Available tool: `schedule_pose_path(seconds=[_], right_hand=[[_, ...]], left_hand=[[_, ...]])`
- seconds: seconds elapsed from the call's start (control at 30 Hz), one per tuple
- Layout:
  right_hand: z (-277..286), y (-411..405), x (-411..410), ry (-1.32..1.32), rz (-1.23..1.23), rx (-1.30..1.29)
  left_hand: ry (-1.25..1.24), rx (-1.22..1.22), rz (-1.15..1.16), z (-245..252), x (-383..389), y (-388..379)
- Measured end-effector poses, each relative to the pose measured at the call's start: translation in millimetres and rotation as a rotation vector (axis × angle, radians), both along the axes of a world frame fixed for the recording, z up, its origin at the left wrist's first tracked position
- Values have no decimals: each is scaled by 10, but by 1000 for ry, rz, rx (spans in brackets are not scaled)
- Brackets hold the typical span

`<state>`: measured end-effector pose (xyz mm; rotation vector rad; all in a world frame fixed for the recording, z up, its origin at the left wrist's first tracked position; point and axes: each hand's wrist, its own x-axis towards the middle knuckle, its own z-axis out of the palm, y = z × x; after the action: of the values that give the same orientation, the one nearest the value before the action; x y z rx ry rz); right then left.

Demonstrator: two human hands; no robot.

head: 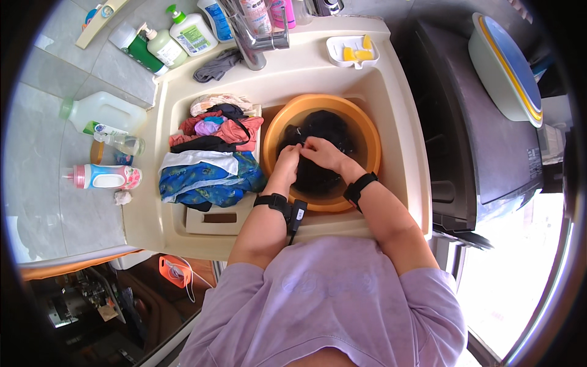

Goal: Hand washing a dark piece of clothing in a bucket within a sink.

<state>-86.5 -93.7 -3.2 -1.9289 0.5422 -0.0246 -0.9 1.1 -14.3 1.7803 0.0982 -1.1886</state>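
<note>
An orange plastic basin [373,133] stands in the right part of the cream laundry sink [412,183]. Dark water fills it, with a black garment [316,176] soaking inside. My left hand [288,161] and my right hand [324,153] meet over the basin, fingertips pinched close together on the black cloth. Exactly which part of the garment they grip is hidden by the fingers. To the left, on the sink's built-in washboard [195,222], lies a pile of clothes: a blue patterned garment [206,176] in front, coral-red cloth [245,130] behind it.
A chrome faucet [257,46] rises at the back, beside a crumpled grey cloth [215,66]. A white soap dish [337,57] holds yellow soap pieces [357,55]. Several bottles line the left and back ledges, including a pump bottle [192,34]. A dark appliance [481,114] carries stacked basins [500,69].
</note>
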Motion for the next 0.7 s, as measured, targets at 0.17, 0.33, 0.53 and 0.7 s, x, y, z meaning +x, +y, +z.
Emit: schedule_pose_path(seconds=[0.17, 0.33, 0.53, 0.7], right_hand=[[501, 541, 119, -168, 102, -382], [397, 63, 12, 108, -369, -513], [402, 403, 99, -232, -197, -654], [110, -230, -97, 369, -279, -298]], left_hand=[[307, -745, 169, -817, 178, 160], [305, -351, 244, 396, -251, -233], [315, -941, 152, -198, -128, -72], [325, -345, 303, 292, -140, -124]])
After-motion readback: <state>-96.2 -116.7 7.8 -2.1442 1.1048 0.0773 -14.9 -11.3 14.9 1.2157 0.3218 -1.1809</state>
